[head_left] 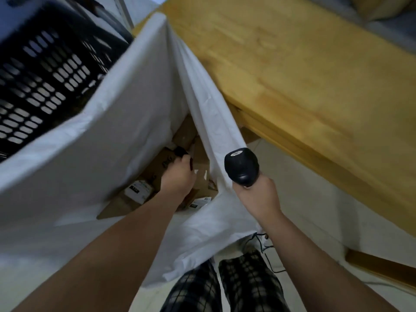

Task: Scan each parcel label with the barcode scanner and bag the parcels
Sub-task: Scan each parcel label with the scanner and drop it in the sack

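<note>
A large white bag (pixel 108 122) hangs open below me. Several brown cardboard parcels (pixel 164 161) with white labels (pixel 138 190) lie at its bottom. My left hand (pixel 177 179) reaches down inside the bag, its fingers curled around a small black item on top of a parcel. My right hand (pixel 258 197) grips a black barcode scanner (pixel 242 165) together with the bag's right edge, holding the mouth of the bag apart. The scanner head points up towards me.
A black perforated plastic crate (pixel 42 70) sits at the upper left behind the bag. A wooden table (pixel 304 70) runs along the right. The pale floor (pixel 315 221), a thin black cable (pixel 270 262) and my checked trousers (pixel 225 287) lie below.
</note>
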Demonstrator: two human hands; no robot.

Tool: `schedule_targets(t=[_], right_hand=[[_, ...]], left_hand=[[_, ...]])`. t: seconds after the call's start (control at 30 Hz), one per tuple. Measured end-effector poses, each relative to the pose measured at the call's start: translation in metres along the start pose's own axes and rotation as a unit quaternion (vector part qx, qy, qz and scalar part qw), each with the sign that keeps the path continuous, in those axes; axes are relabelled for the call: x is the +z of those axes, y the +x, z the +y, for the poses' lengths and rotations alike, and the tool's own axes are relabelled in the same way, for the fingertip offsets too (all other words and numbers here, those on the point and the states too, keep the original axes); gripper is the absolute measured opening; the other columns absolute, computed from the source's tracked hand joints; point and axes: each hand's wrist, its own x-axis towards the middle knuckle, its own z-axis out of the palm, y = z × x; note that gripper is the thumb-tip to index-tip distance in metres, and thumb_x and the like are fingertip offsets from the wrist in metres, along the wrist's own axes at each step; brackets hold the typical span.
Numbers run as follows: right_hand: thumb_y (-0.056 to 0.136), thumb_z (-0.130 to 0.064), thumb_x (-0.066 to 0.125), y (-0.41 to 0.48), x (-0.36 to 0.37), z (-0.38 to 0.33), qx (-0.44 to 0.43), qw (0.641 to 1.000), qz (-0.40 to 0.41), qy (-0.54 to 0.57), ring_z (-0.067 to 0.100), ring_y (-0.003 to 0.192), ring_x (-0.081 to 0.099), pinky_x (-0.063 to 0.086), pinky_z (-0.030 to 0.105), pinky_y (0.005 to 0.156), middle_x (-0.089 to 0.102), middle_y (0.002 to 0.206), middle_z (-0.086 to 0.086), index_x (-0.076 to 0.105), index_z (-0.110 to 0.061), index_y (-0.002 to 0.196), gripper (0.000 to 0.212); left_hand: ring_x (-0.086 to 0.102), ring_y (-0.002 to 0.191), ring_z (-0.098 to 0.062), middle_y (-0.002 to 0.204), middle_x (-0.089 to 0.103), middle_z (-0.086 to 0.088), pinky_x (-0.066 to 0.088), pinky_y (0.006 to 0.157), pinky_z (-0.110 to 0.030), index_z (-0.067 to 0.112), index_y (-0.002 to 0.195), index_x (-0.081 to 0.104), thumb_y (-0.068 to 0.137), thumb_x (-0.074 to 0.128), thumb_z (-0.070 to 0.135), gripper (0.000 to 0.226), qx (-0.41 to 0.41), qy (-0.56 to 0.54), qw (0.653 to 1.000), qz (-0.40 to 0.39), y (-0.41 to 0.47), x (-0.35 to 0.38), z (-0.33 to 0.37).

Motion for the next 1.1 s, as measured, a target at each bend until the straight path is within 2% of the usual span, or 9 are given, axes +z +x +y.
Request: schedule_targets(t=[0.17,0.27,0.4,0.47,0.53,0.63,0.83,1.0,1.1], right_hand=[[0.081,-0.017,0.072,-0.013,-0.051,-0.036,-0.006,0.997,0.032,0.071,0.012,0.053,0.048,0.03,0.026,0.051,0.049,0.053,-0.002,0.048,-0.02,0.058,0.033],[0.082,-0.014,0.072,-0.015,-0.088,-0.047,-0.027,0.993,0.076,0.09,0.011,0.051,0.046,0.031,0.027,0.05,0.048,0.05,-0.002,0.046,-0.016,0.053,0.039],[0.081,-0.01,0.07,-0.019,-0.148,-0.048,-0.022,0.983,0.131,0.124,0.011,0.045,0.038,0.027,0.026,0.05,0.04,0.035,-0.01,0.042,-0.018,0.052,0.041],[0.08,-0.01,0.069,-0.02,-0.177,-0.044,-0.017,0.976,0.168,0.139,0.018,0.047,0.04,0.029,0.027,0.053,0.04,0.039,-0.009,0.043,-0.014,0.054,0.037],[0.079,-0.011,0.068,-0.022,-0.204,-0.039,-0.015,0.968,0.199,0.153,0.025,0.053,0.045,0.032,0.032,0.055,0.043,0.048,0.003,0.045,-0.012,0.057,0.032],[0.08,-0.011,0.067,-0.026,-0.241,-0.032,-0.013,0.959,0.229,0.166,0.027,0.058,0.049,0.035,0.034,0.058,0.042,0.053,0.008,0.046,-0.011,0.059,0.03],[0.081,-0.011,0.067,-0.019,-0.299,-0.005,0.001,0.946,0.269,0.18,0.027,0.059,0.052,0.038,0.034,0.058,0.043,0.049,0.002,0.046,-0.014,0.055,0.034],[0.081,-0.013,0.068,-0.001,-0.361,0.017,0.026,0.933,0.295,0.205,0.027,0.06,0.055,0.043,0.035,0.061,0.055,0.06,0.012,0.062,0.002,0.069,0.02],[0.082,-0.015,0.067,0.012,-0.404,0.032,0.05,0.921,0.312,0.226,0.023,0.057,0.058,0.05,0.037,0.063,0.058,0.059,0.009,0.061,-0.005,0.067,0.018]], left_hand=[[0.05,0.111,-0.029,0.126,0.05,-0.01,0.048,0.088,-0.044,0.012,0.134,0.044,0.096,0.044,0.02,0.038,0.099,0.014,0.995,0.026,-0.046,-0.048,0.046],[0.05,0.113,-0.026,0.131,0.049,-0.008,0.049,0.09,-0.042,0.014,0.137,0.043,0.098,0.045,0.022,0.04,0.16,0.022,0.986,0.045,-0.054,-0.078,0.083],[0.048,0.115,-0.027,0.128,0.049,-0.007,0.046,0.089,-0.038,0.013,0.135,0.043,0.097,0.045,0.021,0.039,0.258,0.094,0.957,0.092,-0.051,-0.118,0.145],[0.047,0.118,-0.029,0.13,0.048,-0.008,0.044,0.089,-0.039,0.014,0.138,0.039,0.096,0.046,0.022,0.044,0.292,0.138,0.94,0.112,-0.05,-0.134,0.178],[0.046,0.119,-0.028,0.133,0.046,-0.008,0.043,0.088,-0.038,0.014,0.14,0.037,0.097,0.046,0.023,0.045,0.321,0.169,0.923,0.127,-0.05,-0.146,0.21],[0.045,0.12,-0.028,0.134,0.046,-0.008,0.043,0.087,-0.037,0.014,0.142,0.035,0.098,0.044,0.023,0.045,0.353,0.168,0.91,0.14,-0.052,-0.156,0.253],[0.044,0.12,-0.027,0.135,0.046,-0.007,0.042,0.088,-0.037,0.015,0.14,0.038,0.098,0.045,0.024,0.044,0.395,0.154,0.895,0.137,-0.05,-0.149,0.328],[0.045,0.12,-0.028,0.134,0.046,-0.007,0.043,0.09,-0.039,0.015,0.14,0.039,0.097,0.047,0.025,0.045,0.416,0.14,0.888,0.134,-0.04,-0.134,0.401],[0.044,0.123,-0.028,0.137,0.045,-0.007,0.043,0.093,-0.039,0.015,0.141,0.038,0.097,0.048,0.026,0.046,0.425,0.139,0.886,0.123,-0.032,-0.126,0.452]])
